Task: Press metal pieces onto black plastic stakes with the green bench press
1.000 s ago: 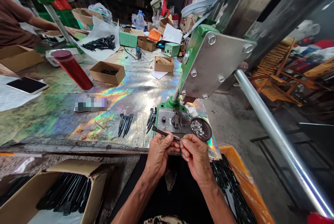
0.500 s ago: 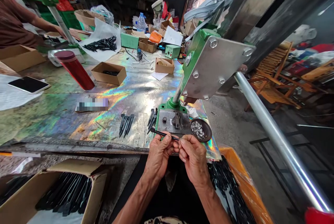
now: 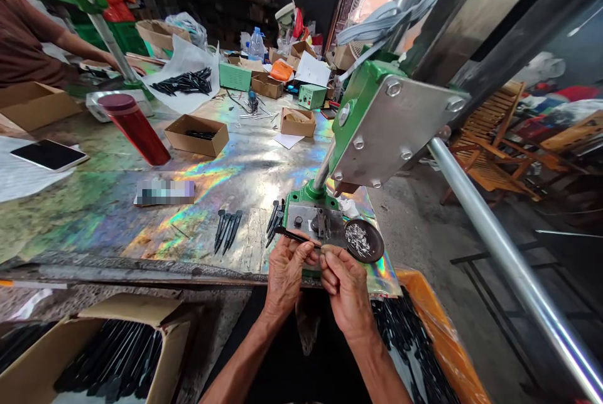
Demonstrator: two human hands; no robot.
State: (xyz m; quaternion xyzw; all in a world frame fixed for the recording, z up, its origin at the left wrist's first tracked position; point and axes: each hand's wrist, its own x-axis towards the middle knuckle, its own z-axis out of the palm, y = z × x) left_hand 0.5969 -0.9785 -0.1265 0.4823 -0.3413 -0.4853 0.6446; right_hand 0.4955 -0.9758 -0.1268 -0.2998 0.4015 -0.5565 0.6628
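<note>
My left hand [image 3: 288, 269] is closed round a slim black piece [image 3: 293, 235], whose wider end points up and left. The fingers of my right hand [image 3: 346, 278] pinch at the piece's other end; whatever tiny part they hold there is hidden. Both hands are over the table's front edge, just before the green press [image 3: 313, 193] and its metal base plate. A dark round dish [image 3: 372, 242] of small silvery pins lies right of the base. Several black pieces [image 3: 228, 231] lie left of the press, with more [image 3: 274, 218] against its base.
The press's long steel lever [image 3: 509, 259] slants down at the right. Below stand a carton of black pieces [image 3: 120, 306] and an orange crate [image 3: 452, 341]. A red bottle [image 3: 136, 131], small box [image 3: 196, 140] and phone [image 3: 49, 155] are farther left. Another person's arm [image 3: 89, 51] shows upper left.
The black piece has shifted slightly right and up, closer over the press base, its tilt a little steeper. Both hands keep almost the same pose. The view has moved slightly.
</note>
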